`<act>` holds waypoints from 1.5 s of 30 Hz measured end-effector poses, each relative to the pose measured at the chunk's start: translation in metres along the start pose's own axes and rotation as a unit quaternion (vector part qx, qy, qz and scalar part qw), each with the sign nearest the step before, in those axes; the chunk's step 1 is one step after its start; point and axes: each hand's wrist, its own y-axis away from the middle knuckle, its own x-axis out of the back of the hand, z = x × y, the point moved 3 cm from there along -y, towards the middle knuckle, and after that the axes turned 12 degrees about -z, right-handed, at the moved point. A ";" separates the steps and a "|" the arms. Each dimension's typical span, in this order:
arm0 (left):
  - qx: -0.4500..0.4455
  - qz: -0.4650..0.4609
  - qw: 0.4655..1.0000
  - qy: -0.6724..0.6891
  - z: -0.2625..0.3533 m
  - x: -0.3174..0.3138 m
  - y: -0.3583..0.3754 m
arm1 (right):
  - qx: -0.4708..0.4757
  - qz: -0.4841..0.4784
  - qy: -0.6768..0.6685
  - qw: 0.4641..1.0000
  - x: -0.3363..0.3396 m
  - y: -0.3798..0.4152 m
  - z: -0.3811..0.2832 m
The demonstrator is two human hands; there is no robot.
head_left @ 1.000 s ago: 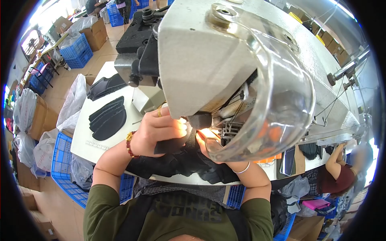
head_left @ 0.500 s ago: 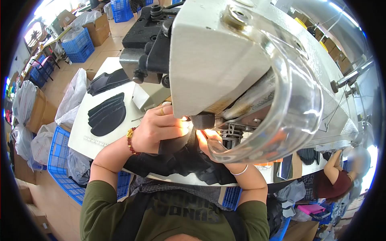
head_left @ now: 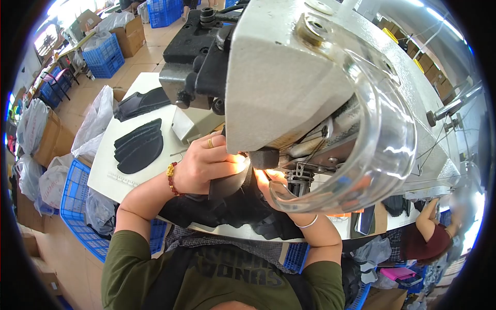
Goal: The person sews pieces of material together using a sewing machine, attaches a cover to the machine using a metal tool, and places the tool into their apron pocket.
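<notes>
Beneath the head of a large sewing machine (head_left: 281,88), my left hand (head_left: 204,163) is closed on a black fabric piece (head_left: 230,187), its fingertips lit by the machine lamp. On the other side of that piece, close to the needle area, my right hand (head_left: 268,186) grips its edge; the clear curved guard (head_left: 387,134) and the machine partly cover those fingers. The needle itself is hidden. More black fabric (head_left: 206,213) hangs down from the work over the table's front edge.
Stacked black cut pieces (head_left: 138,147) lie on the white table (head_left: 103,168) at left, with another black stack (head_left: 142,103) behind. A blue crate (head_left: 77,212) stands beside the table. A phone (head_left: 366,219) lies at right, near another person (head_left: 429,235).
The view has shifted slightly, so the machine appears a little farther right. A dark lever part has appeared behind the guard. Both hands keep their hold on the fabric.
</notes>
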 end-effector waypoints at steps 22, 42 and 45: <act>0.034 -0.013 0.997 0.068 0.009 0.012 -0.003 | 0.143 0.129 0.228 0.954 0.086 -0.016 -0.036; 0.002 0.061 0.998 -0.010 0.000 -0.004 -0.002 | 0.030 0.274 -0.241 0.930 0.097 -0.025 -0.024; 0.014 0.065 0.998 0.012 -0.005 -0.006 -0.002 | 0.019 0.229 -0.177 0.957 0.106 -0.026 -0.022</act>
